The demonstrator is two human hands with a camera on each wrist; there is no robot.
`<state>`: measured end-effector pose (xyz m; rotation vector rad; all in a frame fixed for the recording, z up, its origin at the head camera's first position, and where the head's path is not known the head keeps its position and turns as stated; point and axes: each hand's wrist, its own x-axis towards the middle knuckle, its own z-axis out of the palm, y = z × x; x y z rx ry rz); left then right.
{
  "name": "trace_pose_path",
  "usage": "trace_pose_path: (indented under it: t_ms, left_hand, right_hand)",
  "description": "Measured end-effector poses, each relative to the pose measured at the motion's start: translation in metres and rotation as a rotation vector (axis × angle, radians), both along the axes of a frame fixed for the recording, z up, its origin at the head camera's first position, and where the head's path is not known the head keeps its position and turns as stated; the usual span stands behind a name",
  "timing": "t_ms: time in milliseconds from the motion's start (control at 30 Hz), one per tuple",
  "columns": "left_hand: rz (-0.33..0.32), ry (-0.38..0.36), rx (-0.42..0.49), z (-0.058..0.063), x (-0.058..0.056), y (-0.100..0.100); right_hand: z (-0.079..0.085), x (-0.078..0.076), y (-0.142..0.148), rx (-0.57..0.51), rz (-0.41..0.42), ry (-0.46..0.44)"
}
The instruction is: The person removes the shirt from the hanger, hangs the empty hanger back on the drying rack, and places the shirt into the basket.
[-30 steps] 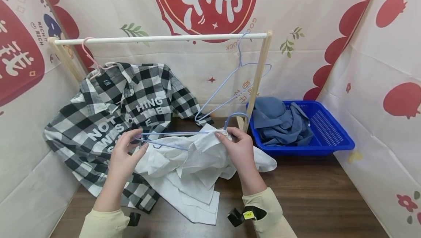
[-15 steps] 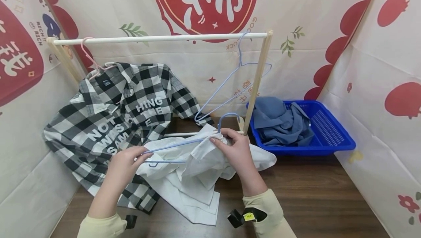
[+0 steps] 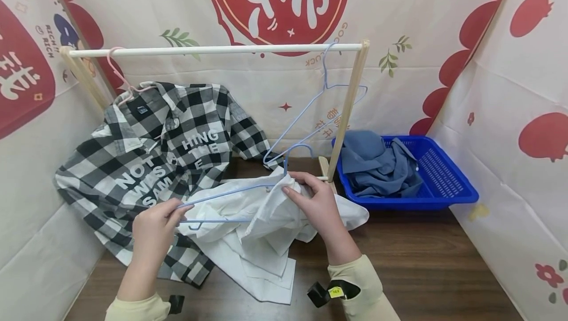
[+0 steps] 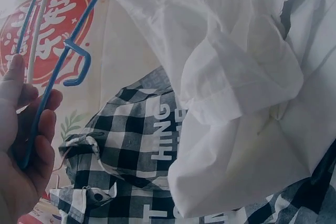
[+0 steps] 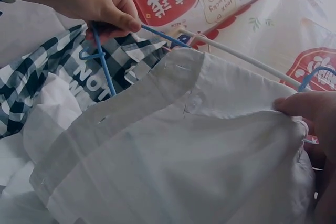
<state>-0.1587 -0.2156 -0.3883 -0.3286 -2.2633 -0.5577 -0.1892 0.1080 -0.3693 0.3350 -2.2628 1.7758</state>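
A blue clothes hanger (image 3: 230,193) lies partly inside a white shirt (image 3: 266,232), its hook standing up out of the collar. My left hand (image 3: 153,227) grips the hanger's left end, fingers curled round the bar in the left wrist view. That end, with its small notch hook (image 4: 79,66), sticks out of the cloth. My right hand (image 3: 316,202) pinches the shirt's collar (image 5: 236,90) beside the hanger's hook, thumb on the front. The hanger's right half is hidden in the shirt. The shirt's lower part rests on the table in folds.
A white-railed rack (image 3: 213,51) stands behind. A black-and-white checked shirt (image 3: 177,128) hangs on it from a pink hanger (image 3: 117,72); a second blue hanger (image 3: 306,109) hangs at its right. Beside it, a blue basket (image 3: 448,178) holds blue-grey cloth (image 3: 379,168).
The held hanger has shifted left and its left end has come down, with my left hand moving the same way. My right hand has moved slightly left with the collar.
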Motion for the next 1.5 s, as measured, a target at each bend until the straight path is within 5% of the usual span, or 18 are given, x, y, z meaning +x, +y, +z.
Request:
trace_pose_path:
  t_ms: [367,1267,1500]
  left_hand:
    - [0.082,0.076,0.081,0.001,0.005,-0.008]
    - [0.253,-0.014,0.229,0.006,0.019,-0.033]
    - [0.288,-0.05,0.222,0.005,0.02,-0.04]
  right_hand:
    - [-0.007,0.0,0.0,-0.056,-0.033,-0.004]
    - [-0.029,-0.008,-0.001,-0.109,-0.152,-0.02]
    - [-0.036,-0.012,0.0,-0.045,-0.174,-0.059]
